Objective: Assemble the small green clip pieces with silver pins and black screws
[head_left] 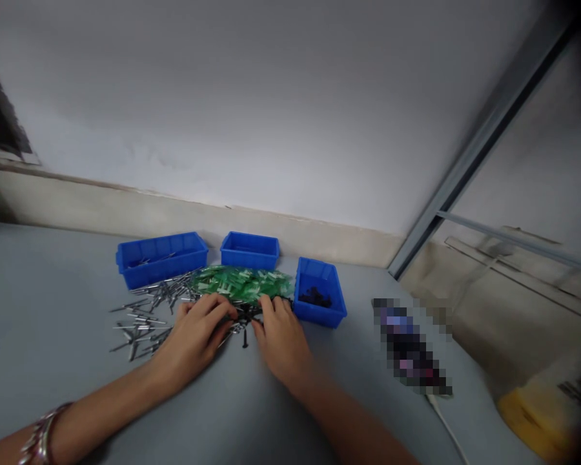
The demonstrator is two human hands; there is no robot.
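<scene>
My left hand [198, 329] rests at the pile, its fingers curled and the thumb close to the index finger. What lies in that pinch is hidden. Across from it, my right hand [283, 339] reaches over black screws [244, 316], fingers stretched forward and thumb apart. One black screw [245, 339] lies on the table between the hands. Silver pin-like pieces that look like blind rivets [138, 326] are scattered left of my left hand. Just beyond both hands sits a heap of green pieces [244, 283], seemingly in clear plastic.
Three blue bins stand behind the pile: the left bin [164, 258] holds a few silver pieces, the middle bin [250, 250] shows no contents, and the right bin [319, 294] holds dark pieces. A blurred-out object [411, 349] with a white cable [445, 420] lies at right. A wall [223, 161] rises behind.
</scene>
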